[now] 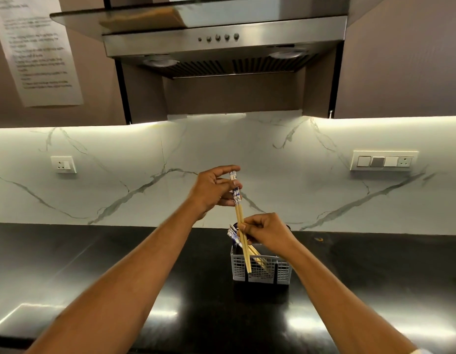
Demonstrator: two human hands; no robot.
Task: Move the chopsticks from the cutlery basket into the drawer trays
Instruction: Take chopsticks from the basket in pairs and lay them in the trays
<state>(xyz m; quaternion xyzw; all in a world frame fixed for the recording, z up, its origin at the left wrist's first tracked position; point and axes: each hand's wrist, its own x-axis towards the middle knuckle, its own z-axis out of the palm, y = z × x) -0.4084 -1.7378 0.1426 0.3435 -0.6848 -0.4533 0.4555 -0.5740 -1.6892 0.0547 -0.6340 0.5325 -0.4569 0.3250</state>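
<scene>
Now lifting: pale wooden chopsticks with blue-patterned tops (pixel 239 213) clear the grey plastic lattice cutlery basket (pixel 261 269).
Your left hand (pixel 211 190) and right hand (pixel 269 232) have fingers clamped on them; drawer trays unseen, so turn to find them.

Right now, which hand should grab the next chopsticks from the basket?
Probably the right hand: it sits just above the cutlery basket, near the chopsticks left inside. The left hand is higher, pinching the held pair by its patterned top, so it could keep them.
</scene>
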